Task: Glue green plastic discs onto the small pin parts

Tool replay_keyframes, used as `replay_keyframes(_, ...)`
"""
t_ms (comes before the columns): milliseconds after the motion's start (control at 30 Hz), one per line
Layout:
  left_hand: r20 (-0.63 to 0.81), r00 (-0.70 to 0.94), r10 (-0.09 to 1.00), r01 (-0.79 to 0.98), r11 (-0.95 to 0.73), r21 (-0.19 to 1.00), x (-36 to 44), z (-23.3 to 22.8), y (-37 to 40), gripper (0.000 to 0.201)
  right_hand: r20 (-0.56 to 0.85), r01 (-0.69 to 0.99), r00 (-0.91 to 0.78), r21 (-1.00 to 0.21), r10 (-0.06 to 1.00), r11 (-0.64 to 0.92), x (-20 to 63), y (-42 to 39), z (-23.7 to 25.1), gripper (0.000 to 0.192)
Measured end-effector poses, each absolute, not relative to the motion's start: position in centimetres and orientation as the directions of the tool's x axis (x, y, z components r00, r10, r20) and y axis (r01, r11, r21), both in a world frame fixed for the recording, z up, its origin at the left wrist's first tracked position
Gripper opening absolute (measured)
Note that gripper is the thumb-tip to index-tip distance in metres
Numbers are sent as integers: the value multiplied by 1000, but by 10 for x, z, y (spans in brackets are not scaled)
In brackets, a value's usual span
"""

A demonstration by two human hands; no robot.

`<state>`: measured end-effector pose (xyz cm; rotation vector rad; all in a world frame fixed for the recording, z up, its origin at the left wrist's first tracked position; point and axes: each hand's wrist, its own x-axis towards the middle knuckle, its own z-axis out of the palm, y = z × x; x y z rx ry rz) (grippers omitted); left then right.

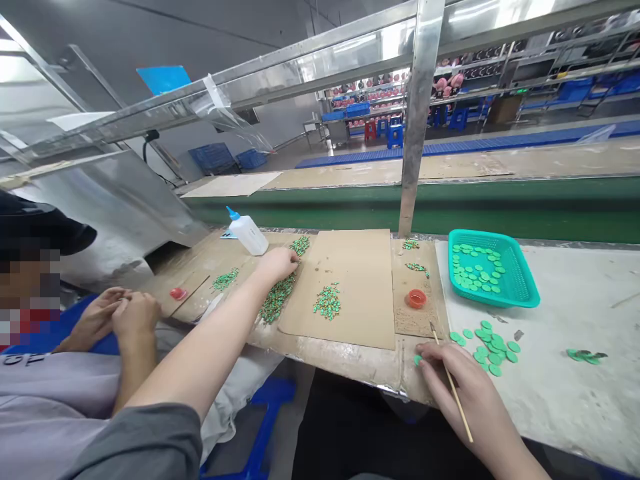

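My left hand (pixel 281 263) reaches across the bench to a long heap of small green and gold pieces (pixel 280 297). Its fingers are pinched together at the heap's upper part, and what lies between them is hidden. In my right hand (pixel 467 387), a thin wooden-handled brush (pixel 459 403) rests across the fingers, its tip pointing away from me. Thumb and forefinger also grip a green disc (pixel 417 360), partly covered. Several loose green discs (pixel 493 345) lie just beyond this hand. A small red cup (pixel 416 299) stands on cardboard to its upper left.
A teal basket (pixel 530 293) holds more green discs. Small pieces (pixel 327 302) lie on a cardboard sheet (pixel 363 287). A white squeeze bottle (pixel 249 235) stands at the back left. Another person's hands (pixel 127 313) work at far left. A metal post (pixel 417 120) rises behind.
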<state>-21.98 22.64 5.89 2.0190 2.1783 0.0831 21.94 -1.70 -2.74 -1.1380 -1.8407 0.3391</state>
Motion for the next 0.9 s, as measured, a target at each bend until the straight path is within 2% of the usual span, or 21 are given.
replay_keyframes(167, -70, -93, 993, 964, 108, 244, -233, 58, 232, 35, 568, 556, -143, -631, 810, 541, 218, -17, -27, 6)
replay_keyframes(400, 20, -157, 987, 882, 131, 453, -239, 58, 226, 37, 581, 560, -148, -618, 800, 552, 217, -18, -26, 8)
replay_keyframes(633, 40, -199, 979, 771, 131, 623, -240, 60, 218, 35, 594, 566, -150, -604, 790, 561, 217, -19, -26, 7)
replay_keyframes(767, 51, -196, 979, 763, 119, 635, -237, 61, 214, 36, 602, 561, -157, -598, 783, 572, 217, -19, -24, 9)
replay_keyframes(900, 41, -148, 988, 829, 102, 549, -233, 64, 206, 36, 590, 560, -154, -609, 792, 562, 217, -20, -23, 11)
